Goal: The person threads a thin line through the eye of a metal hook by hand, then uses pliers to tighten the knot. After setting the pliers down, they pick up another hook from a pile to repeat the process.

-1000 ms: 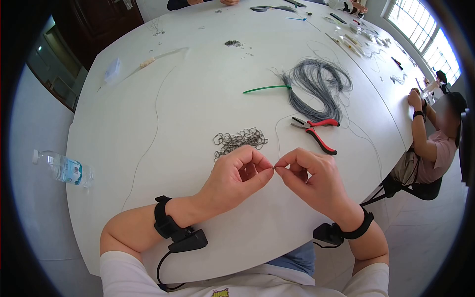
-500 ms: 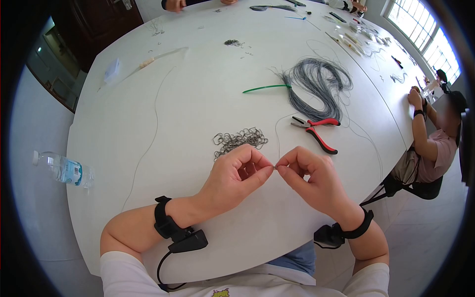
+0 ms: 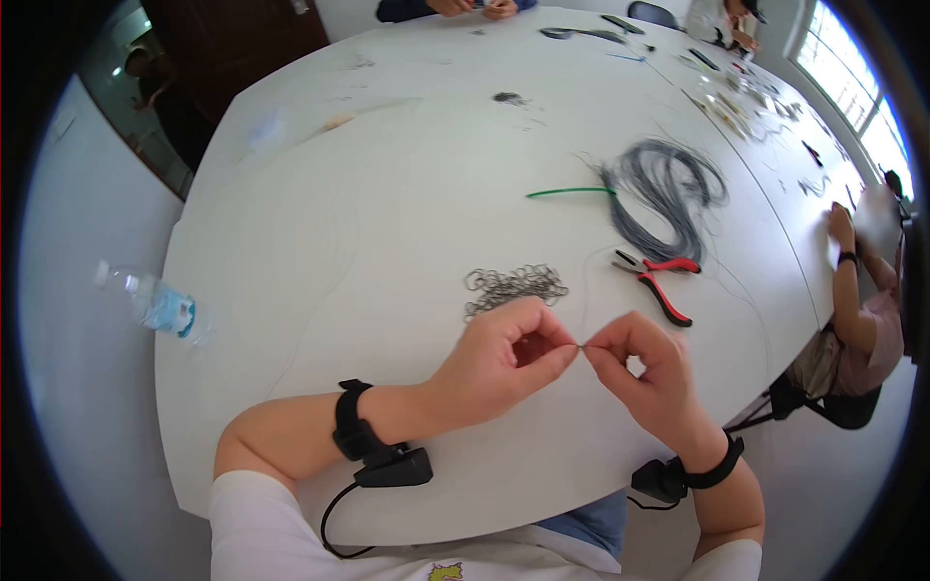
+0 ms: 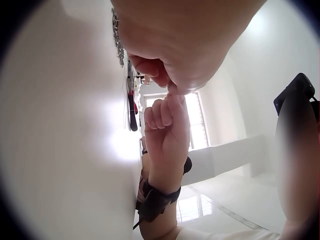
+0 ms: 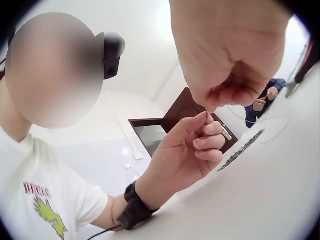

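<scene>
In the head view my left hand [image 3: 513, 353] and right hand [image 3: 644, 373] meet fingertip to fingertip above the near part of the table. Each pinches between thumb and forefinger at a tiny dark piece [image 3: 580, 347]; its exact kind I cannot tell. The right wrist view shows my left hand [image 5: 187, 150] with its thumb and forefinger tips together, just under the right hand's fingers. A pile of small dark bent-wire hooks [image 3: 513, 287] lies just beyond my left hand. A thin line [image 3: 585, 290] runs across the table toward my fingertips.
Pliers with red and black handles [image 3: 666, 281] lie beyond my right hand, beside a grey bundle of strands [image 3: 668, 194] with a green tie [image 3: 572, 192]. A water bottle [image 3: 160, 302] stands at the left edge. Other people sit around the white table [image 3: 387, 213].
The head view has swung, so the table and its things sit further right in it. Both hands keep their fingertip-to-fingertip pinch. A person now shows in the doorway at the left.
</scene>
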Demonstrator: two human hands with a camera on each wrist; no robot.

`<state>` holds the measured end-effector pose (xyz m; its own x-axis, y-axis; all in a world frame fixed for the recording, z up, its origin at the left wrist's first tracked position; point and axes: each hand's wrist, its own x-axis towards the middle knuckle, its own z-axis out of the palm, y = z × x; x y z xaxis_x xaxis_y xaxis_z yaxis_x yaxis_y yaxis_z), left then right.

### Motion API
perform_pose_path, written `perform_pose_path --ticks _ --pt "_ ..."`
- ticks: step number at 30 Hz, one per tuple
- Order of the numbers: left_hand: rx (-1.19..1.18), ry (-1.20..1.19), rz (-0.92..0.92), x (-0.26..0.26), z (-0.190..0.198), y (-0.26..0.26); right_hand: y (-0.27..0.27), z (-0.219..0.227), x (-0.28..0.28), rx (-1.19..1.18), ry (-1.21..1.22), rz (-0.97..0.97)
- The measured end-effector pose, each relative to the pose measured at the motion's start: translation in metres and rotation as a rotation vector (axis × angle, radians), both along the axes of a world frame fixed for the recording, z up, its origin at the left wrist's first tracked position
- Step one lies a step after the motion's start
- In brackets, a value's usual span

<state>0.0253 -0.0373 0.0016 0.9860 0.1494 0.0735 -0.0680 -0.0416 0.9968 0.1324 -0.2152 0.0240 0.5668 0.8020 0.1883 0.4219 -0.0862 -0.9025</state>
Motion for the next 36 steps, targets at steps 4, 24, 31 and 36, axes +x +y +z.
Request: perform_pose_path --ticks 4,24,31,36 --pt "0.026 0.032 -0.057 0.001 0.003 0.004 -0.001 0.002 -0.004 0.024 -0.306 -0.04" --pt "0.862 0.448 0.788 -0.196 0.095 0.099 0.009 0.099 0.103 -0.209 -0.544 0.018" --pt "0.938 0.713 0.877 -0.247 0.048 0.102 0.121 0.092 0.122 -0.202 -0.762 0.139" --pt "0.987 0.818 0.896 -0.253 0.046 0.104 0.18 0.062 0.135 0.089 -0.988 0.067"
